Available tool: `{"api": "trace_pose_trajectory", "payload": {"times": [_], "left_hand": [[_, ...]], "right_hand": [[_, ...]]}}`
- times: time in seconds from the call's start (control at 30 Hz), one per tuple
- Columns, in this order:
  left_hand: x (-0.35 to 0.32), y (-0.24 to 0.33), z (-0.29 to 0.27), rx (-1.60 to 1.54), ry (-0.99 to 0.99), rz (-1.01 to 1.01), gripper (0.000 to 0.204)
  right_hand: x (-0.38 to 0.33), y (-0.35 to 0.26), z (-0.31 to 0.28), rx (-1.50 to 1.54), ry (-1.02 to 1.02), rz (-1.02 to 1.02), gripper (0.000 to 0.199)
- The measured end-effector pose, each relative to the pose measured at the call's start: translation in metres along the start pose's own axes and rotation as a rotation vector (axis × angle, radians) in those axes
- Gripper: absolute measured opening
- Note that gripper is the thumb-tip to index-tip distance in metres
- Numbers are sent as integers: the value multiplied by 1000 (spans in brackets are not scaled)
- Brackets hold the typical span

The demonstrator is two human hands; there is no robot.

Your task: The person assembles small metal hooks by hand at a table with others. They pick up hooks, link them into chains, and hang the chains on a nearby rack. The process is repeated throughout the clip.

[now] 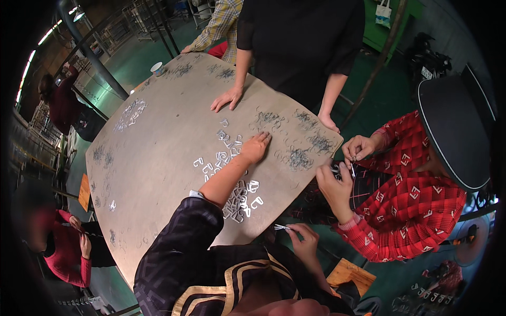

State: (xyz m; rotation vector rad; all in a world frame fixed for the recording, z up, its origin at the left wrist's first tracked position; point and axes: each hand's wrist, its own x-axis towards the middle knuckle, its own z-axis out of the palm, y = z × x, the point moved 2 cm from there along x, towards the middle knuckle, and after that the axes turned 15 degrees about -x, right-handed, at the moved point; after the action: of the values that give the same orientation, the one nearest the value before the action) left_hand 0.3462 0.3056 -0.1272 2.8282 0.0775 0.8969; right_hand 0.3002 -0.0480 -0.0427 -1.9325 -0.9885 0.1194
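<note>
My left arm stretches across the brown table (153, 158), its hand (255, 147) resting on the surface with fingers extended. The fingertips touch down at the near edge of a loose pile of small dark bent-wire pieces (269, 121). Under and beside that forearm lies a spread of shiny silver hook-shaped metal pieces (238, 203). Low beside the table's near edge, my right hand (304, 242) pinches a few thin bright metal pieces (280, 227) between thumb and fingers. Their exact kind is too small to make out.
A person in black (300, 47) leans both hands on the far side. At right, a person in a red patterned top (400, 195) works small parts with both hands. More dark wire piles (300, 158) and silver pieces (132, 113) dot the table; a cup (157, 68) stands at its far corner.
</note>
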Motion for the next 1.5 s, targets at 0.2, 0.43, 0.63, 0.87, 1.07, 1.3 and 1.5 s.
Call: {"api": "trace_pose_trajectory", "payload": {"times": [0.2,0.43,0.63,0.87,1.07,1.3,1.5], "left_hand": [[-10,29,-5,-68,-355,-140,16],[-4,17,-33,-265,-249,-278,19],[31,-21,9,-22,-239,-75,23],[58,-3,24,123,-458,-274,17],[33,7,-6,-289,-347,-587,12],[-32,147,-127,-1508,-325,-824,8],[-60,189,-151,-1355,-290,-550,11]], "right_hand": [[12,9,3,19,-5,16,7],[25,13,8,35,-35,-11,7],[32,10,6,10,-22,-56,8],[32,8,1,19,-15,-20,8],[33,5,1,15,-61,-2,11],[23,13,16,194,-26,104,33],[23,-3,20,221,-31,67,37]]}}
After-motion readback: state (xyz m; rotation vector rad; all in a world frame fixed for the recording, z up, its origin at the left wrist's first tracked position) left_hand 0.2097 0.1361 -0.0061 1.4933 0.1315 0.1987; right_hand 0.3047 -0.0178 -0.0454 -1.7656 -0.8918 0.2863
